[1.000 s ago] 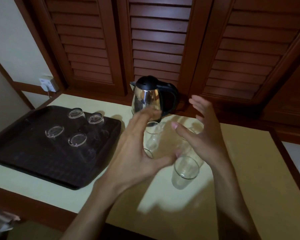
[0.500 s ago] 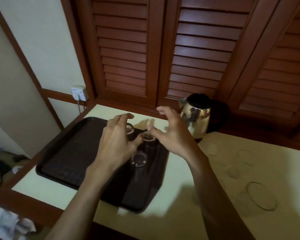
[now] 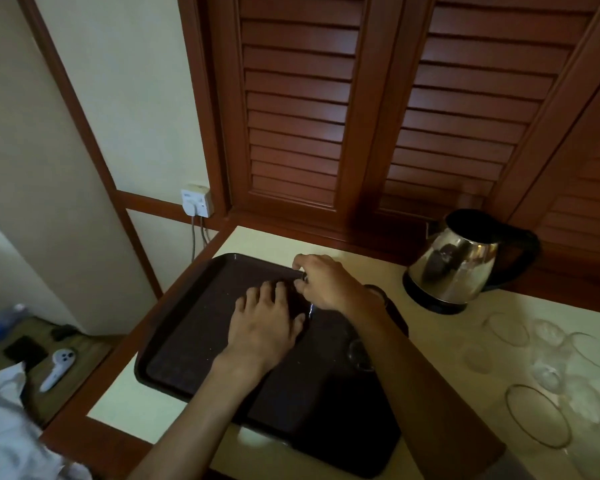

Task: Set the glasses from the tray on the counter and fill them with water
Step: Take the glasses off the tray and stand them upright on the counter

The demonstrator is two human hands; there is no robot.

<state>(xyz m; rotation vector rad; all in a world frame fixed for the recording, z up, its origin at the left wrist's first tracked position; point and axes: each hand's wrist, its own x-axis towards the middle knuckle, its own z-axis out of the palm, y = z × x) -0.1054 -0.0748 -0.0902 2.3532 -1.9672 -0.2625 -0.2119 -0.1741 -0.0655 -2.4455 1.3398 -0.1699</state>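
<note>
Head view: glass (image 3: 308, 308) between both hands' fingers (image 3: 303, 282).

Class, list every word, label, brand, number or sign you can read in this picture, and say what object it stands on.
No text can be read anywhere.
Wall socket: faint marks on its face, too small and blurred to read.
Kettle: shiny body shows only reflections, no readable brand.
Tray, glasses on the counter, game controller: no print visible.

Bare forearms, no sleeves, unadorned hands.
</note>
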